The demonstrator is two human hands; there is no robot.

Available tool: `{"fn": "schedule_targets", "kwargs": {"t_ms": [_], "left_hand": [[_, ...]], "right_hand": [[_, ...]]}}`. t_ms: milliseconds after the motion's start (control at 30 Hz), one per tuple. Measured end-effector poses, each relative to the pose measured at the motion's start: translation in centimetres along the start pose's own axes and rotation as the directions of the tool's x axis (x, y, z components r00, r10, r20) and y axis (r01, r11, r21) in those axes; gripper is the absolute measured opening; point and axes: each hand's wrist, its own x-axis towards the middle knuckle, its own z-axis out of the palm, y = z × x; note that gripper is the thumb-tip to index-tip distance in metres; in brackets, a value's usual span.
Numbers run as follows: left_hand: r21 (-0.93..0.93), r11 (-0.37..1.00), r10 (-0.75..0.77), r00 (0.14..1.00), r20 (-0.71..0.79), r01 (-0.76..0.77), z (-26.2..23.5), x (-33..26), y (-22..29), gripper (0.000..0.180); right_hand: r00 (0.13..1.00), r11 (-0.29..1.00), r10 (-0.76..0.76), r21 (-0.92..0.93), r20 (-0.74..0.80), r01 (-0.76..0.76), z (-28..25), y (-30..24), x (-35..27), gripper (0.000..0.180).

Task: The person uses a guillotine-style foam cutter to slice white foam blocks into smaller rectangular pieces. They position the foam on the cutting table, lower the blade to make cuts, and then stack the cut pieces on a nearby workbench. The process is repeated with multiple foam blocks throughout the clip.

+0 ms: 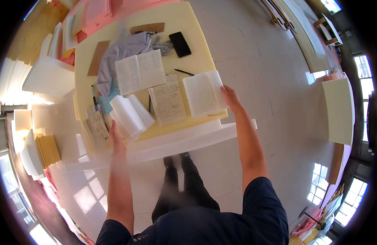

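My left hand point(117, 136) is at the outer edge of a blank white folded piece point(129, 116) at the table's front left; the piece is tilted and looks like thick pages. My right hand point(231, 99) has its fingers closed at the right edge of another blank white piece, spread like an open booklet point(201, 94). Between them lies a sheet with handwriting point(168, 103). Behind it, an open notebook point(140, 71) rests partly on a grey cloth point(119, 53). A written pad point(97, 125) is beside my left hand. The thumbs are hard to make out.
The pale yellow table point(184, 24) also bears a black phone point(180, 44), a pen point(184, 72), a marker point(93, 94) and brown boards point(99, 58). A long white strip point(180, 141) runs along its front. White and pink blocks point(49, 75) stand left.
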Motion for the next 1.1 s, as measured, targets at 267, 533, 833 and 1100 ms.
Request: {"fn": "schedule_targets", "kwargs": {"t_ms": [267,533,833,1100], "left_hand": [[-0.076,0.995,-0.052,0.971,0.233,0.072,1.7,-0.3,-1.0,0.069],[0.071,0.978,-0.201,0.975,0.092,0.195,-1.5,2.0,-5.1,0.070],[-0.007,1.000,-0.028,0.990,0.138,0.030,0.1,0.5,-4.2,0.050],[-0.003,0.993,-0.113,0.984,0.137,0.115,0.2,-0.4,-3.1,0.050]], "right_hand": [[0.996,0.993,-0.060,-0.098,0.071,0.067,-3.2,7.7,4.1,0.049],[0.825,0.807,-0.556,-0.303,-0.100,0.507,13.8,-6.9,-7.1,0.047],[0.895,0.754,-0.197,-0.522,0.400,0.399,35.1,-8.0,-13.0,0.098],[0.965,0.878,-0.139,-0.423,0.224,0.225,31.1,-9.4,-11.4,0.077]]}}
